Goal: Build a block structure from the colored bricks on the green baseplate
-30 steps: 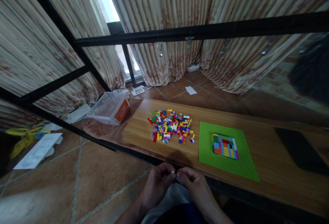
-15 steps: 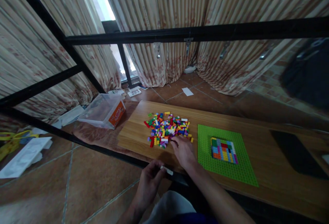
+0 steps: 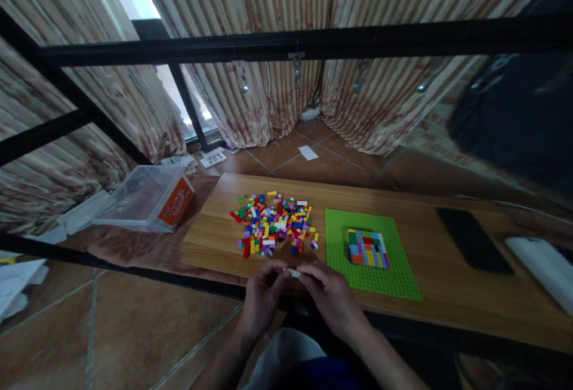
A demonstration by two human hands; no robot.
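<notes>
My left hand (image 3: 262,297) and my right hand (image 3: 329,294) meet at the near edge of the wooden board (image 3: 215,240), fingers pinched together on a small white brick (image 3: 294,272) held between them. Just beyond lies a pile of small coloured bricks (image 3: 273,224). To its right a green baseplate (image 3: 340,258) carries a square patch of coloured bricks (image 3: 367,248).
A clear plastic box with an orange label (image 3: 150,199) lies at the left on a brown cloth. A black phone (image 3: 473,230) and a white object (image 3: 544,264) rest at the right. A black metal frame bar (image 3: 313,43) crosses above. Papers lie on the tiled floor.
My right hand has pulled back from the brick pile and joined my left hand on the white brick. The view has shifted to the right.
</notes>
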